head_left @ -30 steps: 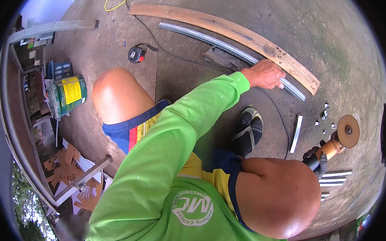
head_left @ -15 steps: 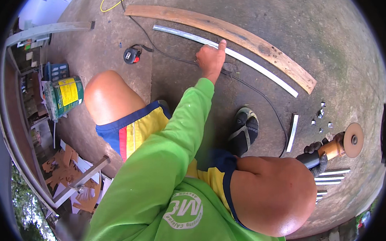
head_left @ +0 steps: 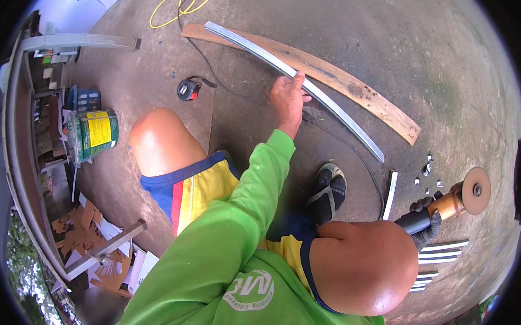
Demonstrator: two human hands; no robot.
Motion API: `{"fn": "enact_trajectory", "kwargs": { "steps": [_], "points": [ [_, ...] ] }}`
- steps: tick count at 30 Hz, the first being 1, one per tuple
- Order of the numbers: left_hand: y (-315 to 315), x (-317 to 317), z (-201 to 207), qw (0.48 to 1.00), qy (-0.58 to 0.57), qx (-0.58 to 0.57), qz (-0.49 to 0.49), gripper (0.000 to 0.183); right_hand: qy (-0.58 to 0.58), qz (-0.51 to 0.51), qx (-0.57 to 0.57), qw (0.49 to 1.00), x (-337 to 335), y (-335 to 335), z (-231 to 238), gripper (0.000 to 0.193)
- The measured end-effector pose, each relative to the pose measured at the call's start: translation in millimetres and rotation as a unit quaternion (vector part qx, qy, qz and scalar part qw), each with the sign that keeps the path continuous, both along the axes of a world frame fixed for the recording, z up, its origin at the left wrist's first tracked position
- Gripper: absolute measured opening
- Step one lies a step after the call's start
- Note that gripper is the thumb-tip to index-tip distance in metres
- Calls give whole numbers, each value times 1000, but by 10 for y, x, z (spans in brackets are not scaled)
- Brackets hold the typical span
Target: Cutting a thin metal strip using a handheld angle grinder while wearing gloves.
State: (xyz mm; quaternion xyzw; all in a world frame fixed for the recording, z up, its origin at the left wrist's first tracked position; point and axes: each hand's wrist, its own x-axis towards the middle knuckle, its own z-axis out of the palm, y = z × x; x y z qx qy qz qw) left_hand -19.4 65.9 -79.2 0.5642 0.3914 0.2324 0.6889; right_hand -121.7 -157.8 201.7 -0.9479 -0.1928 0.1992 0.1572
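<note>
My bare left hand [head_left: 286, 103], reaching out from a green sleeve, grips a long silvery metal bar [head_left: 249, 47] near its middle, thumb on the far side. The bar's far left end crosses over a brown wooden plank [head_left: 356, 90]; its right end points down toward my right. At the right, my right hand [head_left: 428, 225] wears a dark glove and is wrapped round the body of an orange and black angle grinder [head_left: 441, 207]. The grinder's brown disc [head_left: 476, 190] faces up, apart from the bar. My knee partly hides the right wrist.
A short metal piece [head_left: 390, 194], several tiny offcuts [head_left: 427, 168] and cut strips [head_left: 444, 246] lie at the right. A dark cable [head_left: 354, 141] runs across the concrete. Left are a tape measure [head_left: 188, 90], a green bucket [head_left: 93, 133] and a metal frame [head_left: 82, 41].
My left hand has taken hold of the metal bar and turned it, bringing its right end nearer and its left end over the plank. The right hand still holds the grinder.
</note>
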Motion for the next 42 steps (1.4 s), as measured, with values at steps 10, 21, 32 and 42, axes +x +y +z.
{"fn": "enact_trajectory", "kwargs": {
  "steps": [10, 21, 32, 42],
  "points": [
    [-130, 182, 519, 986, -156, 19, -54, 19, -105, -384, -245, 884, 443, 132, 110, 17],
    [452, 1277, 1420, 952, -155, 51, -259, 39, 215, 38, -202, 955, 75, 95, 61, 27],
    [-69, 201, -44, 698, 64, 534, -473, 42, 128, 188, -90, 970, 80, -33, -74, 4],
    [215, -127, -93, 624, 69, 601, -495, 41, 141, 166, -26, 976, 116, -163, -215, 18]
  ]
}}
